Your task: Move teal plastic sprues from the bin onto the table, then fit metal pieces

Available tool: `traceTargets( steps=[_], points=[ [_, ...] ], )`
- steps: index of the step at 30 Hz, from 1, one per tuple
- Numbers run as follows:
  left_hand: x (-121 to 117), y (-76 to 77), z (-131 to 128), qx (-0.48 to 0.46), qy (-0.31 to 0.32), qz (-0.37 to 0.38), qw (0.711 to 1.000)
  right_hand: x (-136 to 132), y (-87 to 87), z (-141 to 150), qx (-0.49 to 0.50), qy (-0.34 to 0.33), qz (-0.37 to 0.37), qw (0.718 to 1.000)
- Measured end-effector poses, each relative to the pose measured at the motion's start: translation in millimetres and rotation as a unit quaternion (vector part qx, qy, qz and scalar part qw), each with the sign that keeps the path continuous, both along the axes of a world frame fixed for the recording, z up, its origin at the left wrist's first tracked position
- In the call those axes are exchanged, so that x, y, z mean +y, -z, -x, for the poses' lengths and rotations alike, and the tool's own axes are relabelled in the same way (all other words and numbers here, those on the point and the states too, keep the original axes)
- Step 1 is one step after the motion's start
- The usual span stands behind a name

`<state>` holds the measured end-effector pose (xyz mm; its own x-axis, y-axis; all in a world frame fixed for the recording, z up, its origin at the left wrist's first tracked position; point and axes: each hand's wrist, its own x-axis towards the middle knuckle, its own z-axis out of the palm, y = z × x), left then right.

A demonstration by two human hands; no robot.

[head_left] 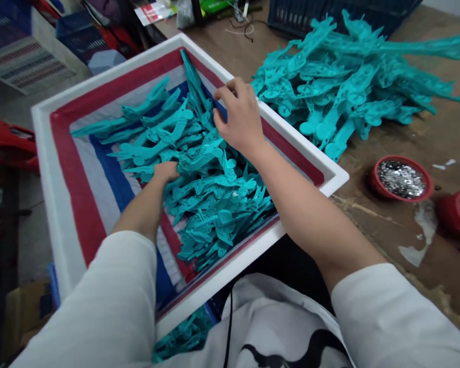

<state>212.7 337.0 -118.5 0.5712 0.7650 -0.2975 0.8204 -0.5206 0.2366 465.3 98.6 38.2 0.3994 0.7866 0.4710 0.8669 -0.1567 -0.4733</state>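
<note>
A white-rimmed bin (pixel 46 148), lined with red, white and blue striped cloth, stands tilted in front of me. Many turquoise plastic parts (pixel 199 158), long and flat with rounded discs, lie heaped inside it. My left hand (pixel 166 171) reaches down into this heap, touching the parts; its fingers are mostly hidden beneath them. Over the bin's far right wall is my right hand (pixel 239 115), fingers bent and apart from the thumb, with nothing visible in them. It is close to a few upright turquoise parts leaning in the far corner.
On the brown table to the right lies a large pile of turquoise parts (pixel 329 87). Nearer are a red bowl (pixel 402 179) of small shiny metal pieces and a second red bowl (pixel 454 214). A dark blue crate (pixel 291 18) stands behind. More turquoise parts (pixel 187 332) show below the bin.
</note>
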Motion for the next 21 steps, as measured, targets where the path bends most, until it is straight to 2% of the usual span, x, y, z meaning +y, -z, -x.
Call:
traceTargets(
  steps=[2, 4, 6, 8, 11, 12, 14, 16, 17, 19, 21],
  points=[
    [9, -33.7, 9, -0.080, -0.057, 0.007, 0.995, 1, 3.8, -3, 0.035, -0.021, -0.005, 0.999],
    [6, -71.8, 24, -0.166, -0.086, 0.022, 0.982, 3, 6.9, -2, 0.082, -0.054, 0.000, 0.995],
    [-14, -104.7, 40, -0.259, -0.100, 0.046, 0.960, 3, 10.1, 9, 0.124, -0.107, 0.029, 0.986],
    [-50, -124.5, 50, -0.369, -0.098, 0.089, 0.920, 0, 15.3, 32, 0.142, -0.182, 0.066, 0.971],
    [-112, -129.1, 51, -0.510, -0.069, 0.167, 0.841, -7, 29.4, 78, 0.123, -0.320, 0.103, 0.934],
    [-129, -127.0, 49, -0.549, -0.060, 0.196, 0.811, -10, 35.5, 91, 0.105, -0.349, 0.113, 0.924],
    [-151, -122.9, 44, -0.612, -0.046, 0.267, 0.743, -13, 46.9, 107, 0.065, -0.367, 0.126, 0.919],
    [-155, -121.1, 43, -0.642, -0.033, 0.337, 0.688, -11, 53.7, 110, 0.049, -0.359, 0.120, 0.925],
    [-152, -120.8, 44, -0.642, -0.027, 0.362, 0.675, -9, 54.5, 106, 0.058, -0.357, 0.112, 0.925],
    [-137, -120.1, 50, -0.632, -0.026, 0.397, 0.665, -4, 51.4, 94, 0.112, -0.344, 0.094, 0.928],
    [-119, -118.6, 56, -0.621, -0.045, 0.405, 0.669, 1, 44.6, 79, 0.202, -0.290, 0.068, 0.933]
  ],
)
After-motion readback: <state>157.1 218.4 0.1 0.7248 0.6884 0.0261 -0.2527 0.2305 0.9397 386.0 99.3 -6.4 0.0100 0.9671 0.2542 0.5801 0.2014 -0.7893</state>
